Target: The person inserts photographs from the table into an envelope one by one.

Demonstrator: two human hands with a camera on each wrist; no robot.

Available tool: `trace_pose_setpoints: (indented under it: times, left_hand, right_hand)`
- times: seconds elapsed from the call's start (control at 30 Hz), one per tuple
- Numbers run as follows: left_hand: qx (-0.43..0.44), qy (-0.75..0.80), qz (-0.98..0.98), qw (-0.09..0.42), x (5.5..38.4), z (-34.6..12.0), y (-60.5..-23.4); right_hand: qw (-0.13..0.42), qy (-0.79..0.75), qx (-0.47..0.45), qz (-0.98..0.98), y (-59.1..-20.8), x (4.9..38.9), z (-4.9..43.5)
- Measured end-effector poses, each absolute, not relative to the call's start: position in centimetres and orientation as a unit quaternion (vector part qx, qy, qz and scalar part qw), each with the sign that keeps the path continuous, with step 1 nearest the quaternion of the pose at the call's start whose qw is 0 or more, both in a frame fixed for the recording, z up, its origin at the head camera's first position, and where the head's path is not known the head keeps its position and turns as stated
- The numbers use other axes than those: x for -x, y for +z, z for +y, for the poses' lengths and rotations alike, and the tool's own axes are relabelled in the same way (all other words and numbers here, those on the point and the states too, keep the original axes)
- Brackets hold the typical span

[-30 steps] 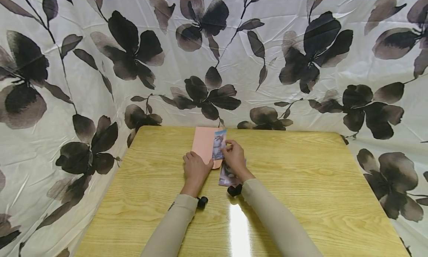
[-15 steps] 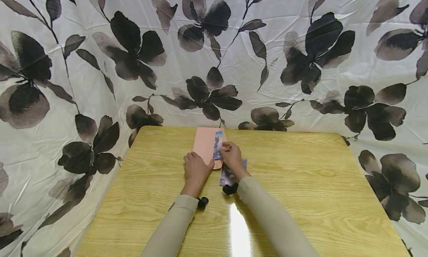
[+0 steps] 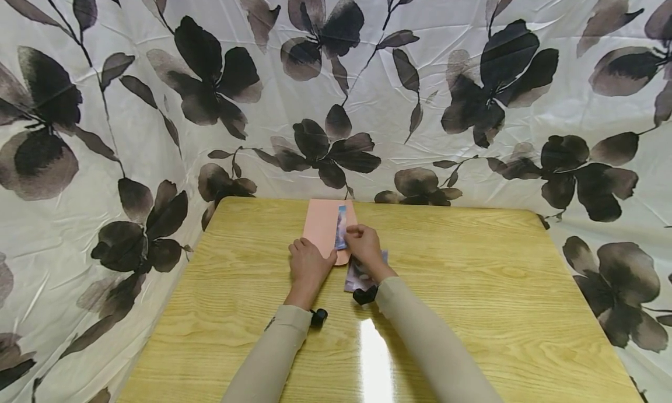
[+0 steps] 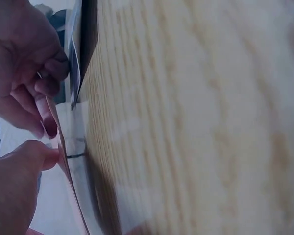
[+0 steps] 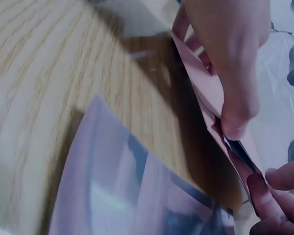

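A pink envelope (image 3: 319,222) lies near the table's far edge. My left hand (image 3: 310,266) holds its near end, fingers over the left side; in the right wrist view the left thumb (image 5: 239,110) presses by the opening. A glossy kitten picture card (image 3: 340,228) stands partly within the envelope's right side, only a narrow strip showing. My right hand (image 3: 366,245) pinches the card's right edge between thumb and fingers. Under the right wrist lie more picture cards (image 3: 356,281), partly hidden. Seen up close, the envelope's edge (image 4: 67,164) is raised off the table.
The wooden table (image 3: 472,304) runs wide to both sides, with a bright reflection in front. A floral cloth (image 3: 409,111) hangs behind the table and along its sides. A small black camera (image 3: 318,318) sits at the left wrist, another (image 3: 364,295) at the right.
The picture card has gone left into the envelope, so its visible part has narrowed. My right hand has shifted slightly with it; the left hand stays on the envelope.
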State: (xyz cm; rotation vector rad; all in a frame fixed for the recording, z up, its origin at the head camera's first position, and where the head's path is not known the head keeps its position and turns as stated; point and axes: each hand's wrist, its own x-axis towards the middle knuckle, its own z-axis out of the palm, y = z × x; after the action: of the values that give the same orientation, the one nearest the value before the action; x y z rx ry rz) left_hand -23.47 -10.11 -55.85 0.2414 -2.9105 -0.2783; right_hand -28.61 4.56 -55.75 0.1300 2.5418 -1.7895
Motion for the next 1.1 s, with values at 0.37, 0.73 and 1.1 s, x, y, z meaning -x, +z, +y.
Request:
trace_pose_setpoints:
  times: [0.37,0.73,1.1]
  left_hand:
    - [-0.091,-0.096,-0.986,0.102,23.3,-10.1,-55.7]
    - [-0.098,-0.116,-0.984,0.098,23.3,-10.0,-55.6]
    - [-0.099,-0.121,-0.983,0.096,23.4,-10.0,-55.7]
  right_hand:
    - [0.037,-0.573,-0.026,0.819,-55.7,28.6,4.8]
    - [0.024,-0.592,-0.041,0.805,-56.0,28.5,3.9]
    - [0.033,-0.581,-0.032,0.813,-56.1,28.8,4.0]
